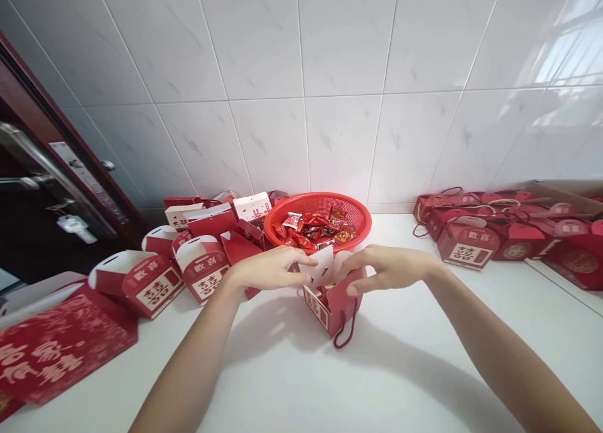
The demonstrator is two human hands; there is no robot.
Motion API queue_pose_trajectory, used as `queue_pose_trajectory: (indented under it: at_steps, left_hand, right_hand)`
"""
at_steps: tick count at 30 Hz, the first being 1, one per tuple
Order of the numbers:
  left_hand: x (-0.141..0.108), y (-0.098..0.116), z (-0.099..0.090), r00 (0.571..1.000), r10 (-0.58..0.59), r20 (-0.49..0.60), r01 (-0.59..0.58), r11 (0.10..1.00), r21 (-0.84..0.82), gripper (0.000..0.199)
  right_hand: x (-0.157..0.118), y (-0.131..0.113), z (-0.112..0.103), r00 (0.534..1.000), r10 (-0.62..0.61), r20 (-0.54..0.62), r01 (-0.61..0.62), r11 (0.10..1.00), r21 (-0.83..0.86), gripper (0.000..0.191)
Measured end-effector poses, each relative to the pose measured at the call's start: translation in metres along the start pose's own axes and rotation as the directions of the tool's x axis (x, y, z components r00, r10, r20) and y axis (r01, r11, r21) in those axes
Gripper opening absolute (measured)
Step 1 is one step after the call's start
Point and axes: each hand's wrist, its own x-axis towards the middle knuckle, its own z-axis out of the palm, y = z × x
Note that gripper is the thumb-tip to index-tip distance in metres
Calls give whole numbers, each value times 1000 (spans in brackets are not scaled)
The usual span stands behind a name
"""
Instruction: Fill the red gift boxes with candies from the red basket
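Observation:
A small red gift box (332,310) with white inner flaps stands open-topped on the white table in front of me. Red-wrapped pieces show inside, and a dark red cord handle (347,334) hangs from its near side. My left hand (271,268) is at the box's left, fingers stretched out and thumb apart beside the flaps. On the right, my right hand (389,268) has its fingers over the top and its thumb against a red side panel. Directly behind stands a red plastic basket (365,222) holding wrapped candies (313,229).
Several open red gift boxes (153,288) stand on the left, with a larger red bag-like box (61,345) nearest me. More closed boxes (468,243) with cords are grouped at the right. A tiled wall (343,131) rises behind the table; a dark door with keys (78,227) is at left.

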Motion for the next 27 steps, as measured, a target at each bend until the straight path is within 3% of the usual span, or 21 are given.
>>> queue_pose_trajectory:
  at_steps: [3,4,8,12,15,18,22,27]
  left_hand:
    - [-1,5,0,999,37,18,-38,999,11,33]
    - [-1,7,0,999,49,15,-50,999,17,32]
    - [2,14,4,994,86,-73,-86,996,-2,35]
    - [7,14,10,982,131,-136,-151,978,-144,39]
    - [11,10,15,985,169,-34,-173,960,-219,43]
    - [15,7,19,981,188,41,-174,957,-230,41]
    - [22,5,23,991,129,-20,-130,971,-200,34]
    - [27,3,32,983,-31,-183,7,991,-132,35]
  right_hand:
    - [-10,9,12,993,9,-122,-11,1000,-12,32]
    - [-11,14,19,976,23,-216,-35,998,-55,33]
    - [-9,36,51,868,-10,-497,-111,971,-213,51]
    - [-7,55,69,776,-19,-631,-139,970,-199,64]
    - [-5,59,72,759,-2,-651,-119,983,-143,61]
    - [-2,57,72,784,-18,-621,-56,993,-99,41]
    - [1,54,74,805,-57,-591,22,998,-67,19]
    - [-1,51,73,834,-17,-551,42,999,33,28]
